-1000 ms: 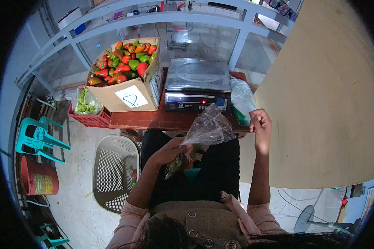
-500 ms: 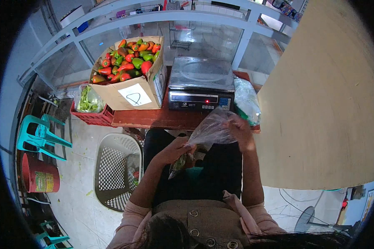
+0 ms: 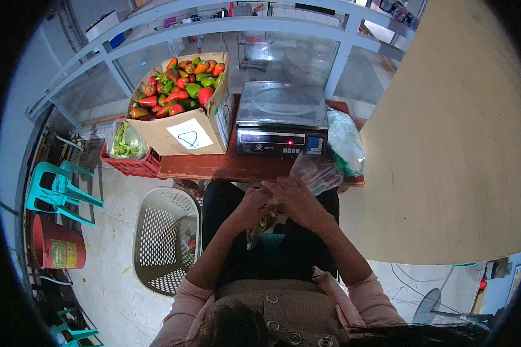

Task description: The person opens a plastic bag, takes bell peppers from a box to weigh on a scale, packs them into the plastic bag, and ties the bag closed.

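Note:
Over my lap, my left hand (image 3: 250, 209) is closed around the gathered neck of a clear plastic bag (image 3: 316, 175). My right hand (image 3: 298, 201) meets it from the other side, fingers bent over the same neck. The loose upper part of the bag sticks out beyond my right hand toward the table. Below my hands hangs the lower part, partly hidden, with something greenish inside that I cannot make out. Past my hands, a digital scale (image 3: 282, 118) with a bare metal pan stands on the red-brown table (image 3: 226, 166).
A cardboard box (image 3: 173, 130) heaped with red and green peppers stands left of the scale; a plastic-wrapped bundle (image 3: 345, 141) lies right. On the floor are a beige basket (image 3: 147, 254), a red crate (image 3: 134, 166) and teal chairs (image 3: 58, 188). A tan board (image 3: 440, 173) fills the right.
My right hand has come down and left to meet my left hand at the bag's neck. The bag's upper part, stretched out before, is now crumpled behind my right hand.

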`<control>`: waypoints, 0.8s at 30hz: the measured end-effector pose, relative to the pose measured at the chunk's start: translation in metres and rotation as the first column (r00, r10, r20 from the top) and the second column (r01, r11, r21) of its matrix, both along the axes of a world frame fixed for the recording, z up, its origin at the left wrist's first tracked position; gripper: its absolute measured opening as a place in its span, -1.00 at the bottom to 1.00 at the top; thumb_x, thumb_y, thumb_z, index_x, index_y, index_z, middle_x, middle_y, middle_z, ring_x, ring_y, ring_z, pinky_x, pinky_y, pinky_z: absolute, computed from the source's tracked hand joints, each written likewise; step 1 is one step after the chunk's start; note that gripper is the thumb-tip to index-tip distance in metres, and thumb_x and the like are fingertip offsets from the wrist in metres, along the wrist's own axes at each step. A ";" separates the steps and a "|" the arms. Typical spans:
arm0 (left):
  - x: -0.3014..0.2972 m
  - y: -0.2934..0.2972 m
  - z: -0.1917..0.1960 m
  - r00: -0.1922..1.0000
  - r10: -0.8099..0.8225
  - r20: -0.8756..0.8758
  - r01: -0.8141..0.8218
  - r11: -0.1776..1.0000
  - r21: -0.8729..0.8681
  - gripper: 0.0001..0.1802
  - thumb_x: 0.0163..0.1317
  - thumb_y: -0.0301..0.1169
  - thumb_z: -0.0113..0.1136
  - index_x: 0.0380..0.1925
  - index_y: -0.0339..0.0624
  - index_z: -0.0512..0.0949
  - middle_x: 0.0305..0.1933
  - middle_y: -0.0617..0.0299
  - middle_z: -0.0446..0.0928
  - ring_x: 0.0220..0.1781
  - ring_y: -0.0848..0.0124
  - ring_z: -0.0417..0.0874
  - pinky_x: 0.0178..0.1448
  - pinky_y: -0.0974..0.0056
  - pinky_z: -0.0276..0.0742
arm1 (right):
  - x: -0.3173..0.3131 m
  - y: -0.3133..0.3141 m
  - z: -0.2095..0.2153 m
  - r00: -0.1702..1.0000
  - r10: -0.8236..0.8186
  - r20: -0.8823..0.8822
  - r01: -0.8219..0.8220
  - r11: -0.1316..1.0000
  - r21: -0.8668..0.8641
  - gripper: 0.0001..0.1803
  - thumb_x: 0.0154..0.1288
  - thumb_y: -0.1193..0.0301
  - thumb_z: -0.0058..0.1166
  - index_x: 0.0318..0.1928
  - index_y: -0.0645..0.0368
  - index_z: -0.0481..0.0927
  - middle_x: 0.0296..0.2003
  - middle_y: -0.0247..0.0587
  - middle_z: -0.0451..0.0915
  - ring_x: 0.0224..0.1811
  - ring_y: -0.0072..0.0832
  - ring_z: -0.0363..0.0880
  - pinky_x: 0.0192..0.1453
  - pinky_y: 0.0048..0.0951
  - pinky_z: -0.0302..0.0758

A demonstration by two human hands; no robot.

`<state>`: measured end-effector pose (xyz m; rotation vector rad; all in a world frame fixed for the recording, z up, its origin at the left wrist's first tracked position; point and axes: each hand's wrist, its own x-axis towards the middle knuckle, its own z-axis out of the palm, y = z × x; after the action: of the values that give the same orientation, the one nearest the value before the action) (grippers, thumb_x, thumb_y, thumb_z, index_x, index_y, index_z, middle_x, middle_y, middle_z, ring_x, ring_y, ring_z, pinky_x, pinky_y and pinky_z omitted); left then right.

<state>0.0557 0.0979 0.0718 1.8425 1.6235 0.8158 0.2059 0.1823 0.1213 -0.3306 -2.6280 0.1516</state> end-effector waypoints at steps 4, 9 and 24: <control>-0.003 0.004 0.005 0.997 0.033 -0.071 -0.027 0.996 0.081 -0.65 0.14 -0.34 -0.03 -0.07 -0.24 0.39 0.00 0.00 0.37 0.11 0.17 0.28 0.20 0.12 0.07 | 0.002 0.016 -0.025 0.989 -0.004 0.149 0.081 0.851 -0.519 -0.66 0.04 0.40 0.00 -0.12 0.19 0.39 -0.28 -0.03 0.49 -0.17 -0.12 0.47 -0.08 -0.23 0.37; -0.017 0.026 0.014 0.975 -0.069 -0.209 0.107 0.979 0.174 -0.61 0.13 -0.26 0.02 -0.06 -0.20 0.38 0.01 0.07 0.36 0.10 0.16 0.28 0.20 0.11 0.05 | 0.004 0.048 0.006 0.992 0.083 0.094 0.001 0.745 -0.667 -0.84 0.02 0.46 -0.02 -0.35 0.26 0.45 -0.42 -0.06 0.47 -0.35 -0.16 0.48 -0.24 -0.34 0.40; -0.015 0.068 0.050 0.964 -0.086 -0.251 0.190 0.885 0.424 -0.69 0.05 -0.42 0.06 -0.14 -0.15 0.39 -0.14 0.23 0.34 -0.07 0.30 0.41 0.06 0.29 0.38 | 0.030 0.053 0.037 0.996 -0.019 -0.089 -0.062 0.579 -0.813 -0.83 0.18 0.40 0.01 -0.42 0.27 0.43 -0.57 -0.36 0.41 -0.52 -0.68 0.27 -0.44 -0.57 0.26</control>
<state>0.0412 0.1664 0.1217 2.4215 1.4963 1.0085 0.2357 0.2353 0.1584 -0.5705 -2.2869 1.3919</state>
